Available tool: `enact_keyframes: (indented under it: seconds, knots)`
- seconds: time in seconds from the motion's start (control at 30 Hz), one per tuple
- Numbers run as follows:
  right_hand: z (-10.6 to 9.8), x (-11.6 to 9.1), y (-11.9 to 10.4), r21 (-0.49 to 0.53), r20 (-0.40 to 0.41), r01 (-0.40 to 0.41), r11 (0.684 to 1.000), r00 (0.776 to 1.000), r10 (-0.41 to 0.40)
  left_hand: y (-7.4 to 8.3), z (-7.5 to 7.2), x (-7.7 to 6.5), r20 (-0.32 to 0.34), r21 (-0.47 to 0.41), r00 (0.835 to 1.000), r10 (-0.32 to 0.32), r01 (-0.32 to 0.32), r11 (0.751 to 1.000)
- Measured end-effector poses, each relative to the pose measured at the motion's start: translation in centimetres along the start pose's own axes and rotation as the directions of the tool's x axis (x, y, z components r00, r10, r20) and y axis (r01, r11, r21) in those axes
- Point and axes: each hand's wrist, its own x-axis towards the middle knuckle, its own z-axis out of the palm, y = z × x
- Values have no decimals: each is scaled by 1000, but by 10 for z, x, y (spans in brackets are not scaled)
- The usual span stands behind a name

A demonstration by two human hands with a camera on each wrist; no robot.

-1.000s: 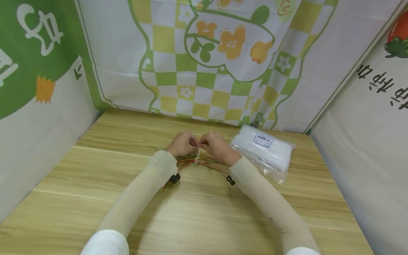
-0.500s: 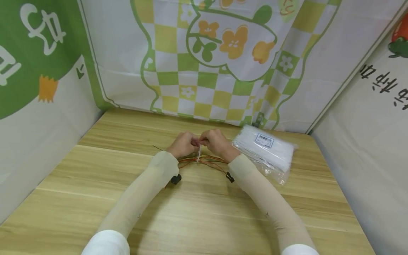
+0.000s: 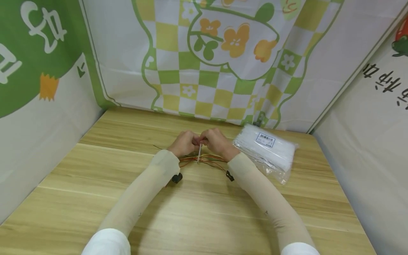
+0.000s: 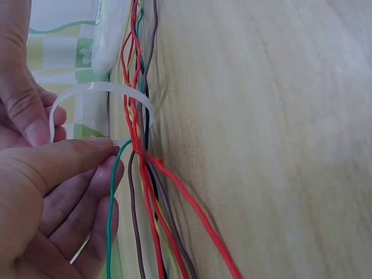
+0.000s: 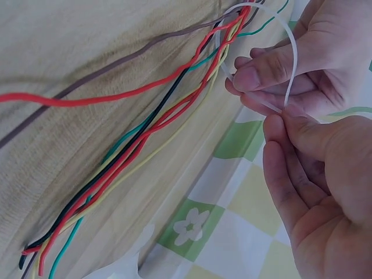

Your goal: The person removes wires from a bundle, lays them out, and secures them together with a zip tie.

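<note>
A white cable tie (image 4: 113, 87) loops around a bundle of thin red, yellow, green, black and purple wires (image 5: 168, 110). My left hand (image 3: 184, 143) pinches one part of the tie between thumb and fingers, beside the bundle. Close against it, my right hand (image 3: 217, 142) pinches the tie's other end with thumb and forefinger, as the right wrist view shows. The loop stands wide around the wires, with a gap. Which end is the head is hidden by the fingertips. A black connector (image 3: 177, 177) lies by the left sleeve, another black connector (image 3: 229, 175) by the right.
To the right of the hands lies a clear plastic bag of white cable ties (image 3: 266, 147) with a barcode label. The wooden table (image 3: 204, 219) meets a patterned cloth wall (image 3: 210, 88) at the back and printed walls at both sides.
Both hands keep their grip on the tie and stay nearly in place. The camera view has shifted slightly; the wires and bag lie as before.
</note>
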Motion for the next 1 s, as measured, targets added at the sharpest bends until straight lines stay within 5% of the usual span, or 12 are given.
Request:
enact_keyframes:
  seconds: [0.53, 0.8, 1.0]
  knots:
    - [4, 2, 3, -19, 22, -10, 1000, 1000, 10, -3, 3, -4, -24, -130, 999, -36, 32, 991]
    - [3, 2, 6, -59, 44, -40, 997, 998, 42, -5, -4, -9, -5, -303, 998, -64, 59, 951]
    - [2, 3, 3, -91, 42, -41, 995, 998, 45, -8, -3, -9, 1, -302, 999, -35, 34, 953]
